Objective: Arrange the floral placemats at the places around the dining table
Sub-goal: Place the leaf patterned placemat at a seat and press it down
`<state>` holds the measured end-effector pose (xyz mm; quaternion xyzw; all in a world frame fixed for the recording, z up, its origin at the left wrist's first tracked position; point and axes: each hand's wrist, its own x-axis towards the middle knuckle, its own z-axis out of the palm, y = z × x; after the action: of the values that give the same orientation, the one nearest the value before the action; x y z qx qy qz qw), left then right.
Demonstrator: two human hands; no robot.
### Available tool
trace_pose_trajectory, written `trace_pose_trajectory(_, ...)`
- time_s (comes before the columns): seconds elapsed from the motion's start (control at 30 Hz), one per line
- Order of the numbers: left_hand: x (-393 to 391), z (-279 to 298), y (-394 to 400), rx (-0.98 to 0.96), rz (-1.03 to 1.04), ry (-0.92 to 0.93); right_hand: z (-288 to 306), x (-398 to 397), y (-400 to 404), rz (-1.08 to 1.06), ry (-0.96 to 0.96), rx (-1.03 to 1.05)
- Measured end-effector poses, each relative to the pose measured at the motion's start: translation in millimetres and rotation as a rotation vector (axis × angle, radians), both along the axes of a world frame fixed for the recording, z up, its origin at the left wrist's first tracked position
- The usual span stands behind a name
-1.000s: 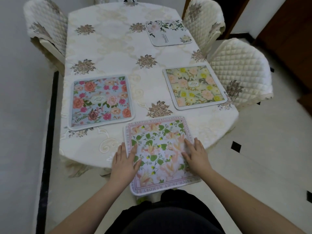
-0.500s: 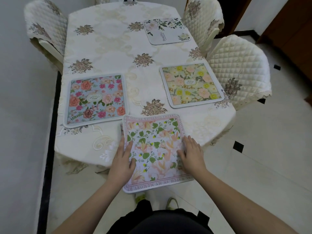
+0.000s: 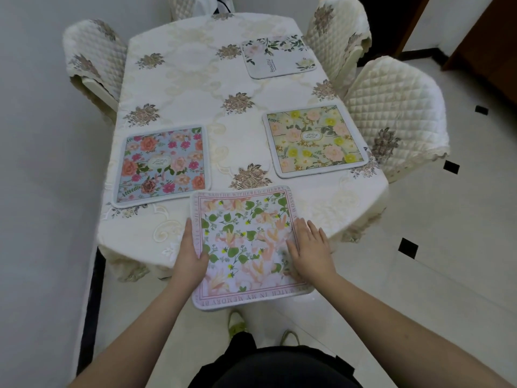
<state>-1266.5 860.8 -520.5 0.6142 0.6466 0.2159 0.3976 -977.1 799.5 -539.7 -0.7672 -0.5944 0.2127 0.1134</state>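
Head view: your left hand (image 3: 190,257) and right hand (image 3: 312,250) lie flat, fingers spread, on the near placemat (image 3: 246,242). It overhangs the table's (image 3: 349,208) near edge; let go and it may tip off.

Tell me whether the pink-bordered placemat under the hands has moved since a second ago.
Yes. The pink-bordered placemat has slid left, its far-left corner now close beside the blue placemat.

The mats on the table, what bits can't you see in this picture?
- Pink-bordered mat: side edges hidden under the left hand and right hand, head view.
- Its border words: partly covered, partly too small.
- White mat: writing too small.
- Far chair: cut off by the top edge.
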Motion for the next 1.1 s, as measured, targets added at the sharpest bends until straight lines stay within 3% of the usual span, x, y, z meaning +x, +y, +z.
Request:
trace_pose_trajectory(0.13,-6,2,-1,-0.203,0.087,-0.108,19,4,-2,-0.011,0.422,0.063)
trace_pose_trajectory(0.3,-3,6,-7,-0.198,0.139,-0.158,33,7,4,-0.158,0.608,-0.049)
trace_pose_trajectory(0.4,-1,13,-14,-0.121,0.13,-0.143,37,10,5,-0.14,0.631,-0.138)
trace_pose_trajectory(0.7,-23,36,-61,-0.018,0.312,-0.342,59,14,0,-0.054,0.776,-0.089)
trace_pose_trajectory(1.1,-137,62,-152,0.071,0.593,-0.393,90,-113,5,0.285,0.726,-0.119)
